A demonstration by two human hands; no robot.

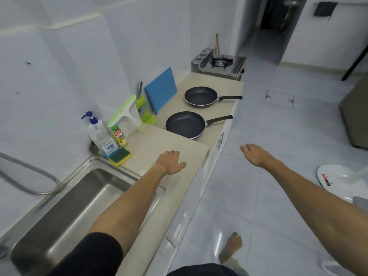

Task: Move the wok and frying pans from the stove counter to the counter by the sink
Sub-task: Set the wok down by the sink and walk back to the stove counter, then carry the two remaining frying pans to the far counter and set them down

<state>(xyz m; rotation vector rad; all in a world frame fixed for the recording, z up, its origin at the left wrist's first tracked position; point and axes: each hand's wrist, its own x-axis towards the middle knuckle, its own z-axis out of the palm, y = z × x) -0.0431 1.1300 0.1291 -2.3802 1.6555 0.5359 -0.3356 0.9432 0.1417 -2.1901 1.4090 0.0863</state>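
Observation:
Two black frying pans lie on the lower beige counter [211,80], handles pointing right. The nearer pan [184,124] sits just beyond the raised counter by the sink [159,140]; the farther pan [200,95] lies behind it. A gas stove [221,63] stands at the far end. No wok is in view. My left hand [170,162] hovers open over the raised counter, short of the nearer pan. My right hand [253,154] is open above the floor, right of the counter edge, holding nothing.
A steel sink [59,206] is at lower left, with a soap bottle [100,136], small sauce bottle [119,136] and sponge [120,156] behind it. A blue cutting board [161,89] leans on the wall. A white fan base [338,180] stands on the tiled floor at right.

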